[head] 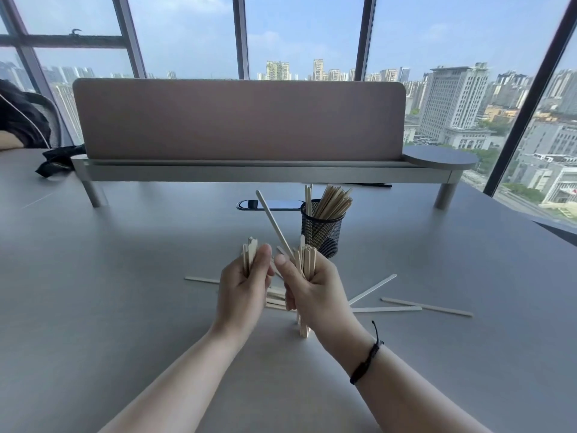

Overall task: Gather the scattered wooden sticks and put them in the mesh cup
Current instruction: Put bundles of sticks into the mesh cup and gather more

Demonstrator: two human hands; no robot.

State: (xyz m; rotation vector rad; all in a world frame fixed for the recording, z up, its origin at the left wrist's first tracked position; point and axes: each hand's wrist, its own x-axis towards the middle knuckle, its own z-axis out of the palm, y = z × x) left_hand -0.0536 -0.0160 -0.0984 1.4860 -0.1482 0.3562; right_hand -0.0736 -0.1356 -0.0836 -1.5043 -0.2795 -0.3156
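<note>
At frame centre, the left hand (242, 289) curls around a small upright bundle of wooden sticks (249, 253). Just beside it, the right hand (312, 290) grips a thicker bundle (306, 264), one long stick (273, 223) slanting up-left from it. Loose sticks (426, 306) lie on the grey table (109, 276) below and right of the hands. The black mesh cup (321, 228), already holding sticks, stands just above the right hand.

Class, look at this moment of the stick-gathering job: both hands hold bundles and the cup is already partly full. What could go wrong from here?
1. One stick juts out crooked from the bundle in the right hand; it may slip out.
2. The mesh cup already holds many leaning sticks; pushing a bundle in could tip it.
3. With the left hand full too, the sticks still on the table are harder to pick up.
</note>
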